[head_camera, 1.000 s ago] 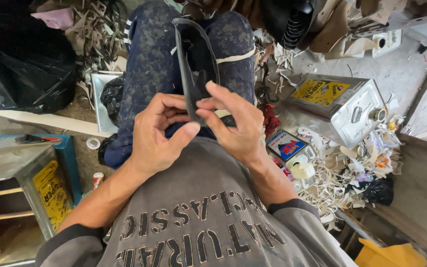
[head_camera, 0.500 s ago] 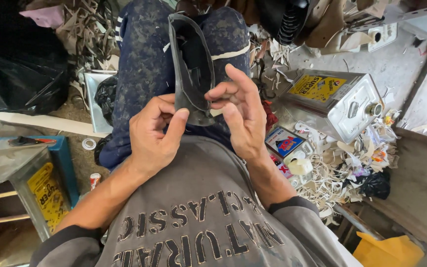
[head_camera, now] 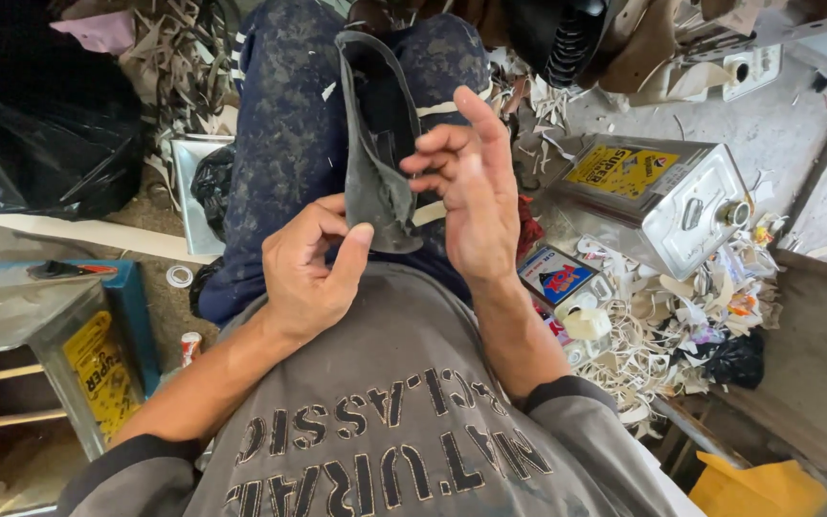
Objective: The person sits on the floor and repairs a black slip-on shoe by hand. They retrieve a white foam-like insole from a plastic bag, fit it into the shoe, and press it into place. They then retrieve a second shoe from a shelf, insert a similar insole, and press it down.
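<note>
The left hand point(head_camera: 308, 273) pinches the lower edge of the dark shoe upper point(head_camera: 375, 144) lying along the lap, while the right hand point(head_camera: 471, 191) hovers open beside it; I'd keep that pinch firm and the piece flat along the thighs.

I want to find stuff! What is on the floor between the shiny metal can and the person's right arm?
In the head view, between the silver metal can and the right forearm lie a small blue-and-red box and a pale plastic bottle.
</note>
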